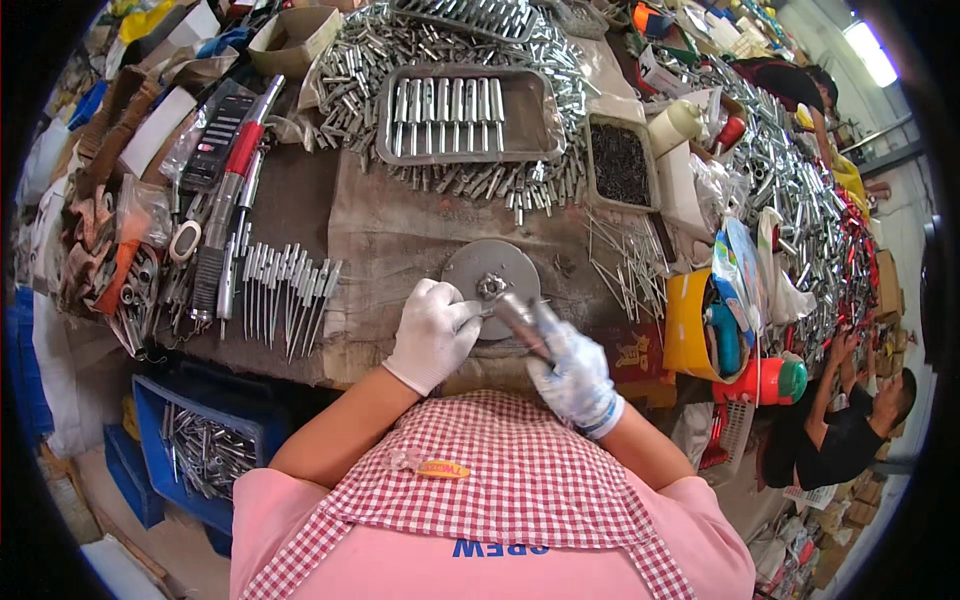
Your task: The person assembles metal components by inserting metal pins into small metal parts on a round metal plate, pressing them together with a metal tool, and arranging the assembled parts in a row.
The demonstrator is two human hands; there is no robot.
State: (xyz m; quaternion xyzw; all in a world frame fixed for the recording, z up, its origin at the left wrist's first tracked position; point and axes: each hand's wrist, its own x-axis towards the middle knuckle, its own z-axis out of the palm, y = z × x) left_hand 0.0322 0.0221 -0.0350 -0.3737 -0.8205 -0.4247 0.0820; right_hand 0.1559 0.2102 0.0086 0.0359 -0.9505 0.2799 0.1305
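Note:
My left hand (pixel 436 336), in a white glove, is closed with thumb and forefinger pinching a small metal part (pixel 486 309) at the edge of a round grey metal disc (pixel 462 268). On top of the disc lies a little heap of small shiny bits (pixel 491 285). My right hand (pixel 578 378), in a white glove with bluish marks, is wrapped round a hammer-like metal tool (pixel 522 326). The tool's thick cylindrical end hangs over the disc's near right side, blurred by motion. Its handle is mostly hidden by my fingers.
Beyond the disc, a metal tray (pixel 552 148) with a row of metal rods sits among heaped metal parts. Thin pins (pixel 290 290) and hand tools lie left. A box of dark small pieces (pixel 622 165) and a yellow container (pixel 686 322) stand right. Another person (pixel 850 420) works far right.

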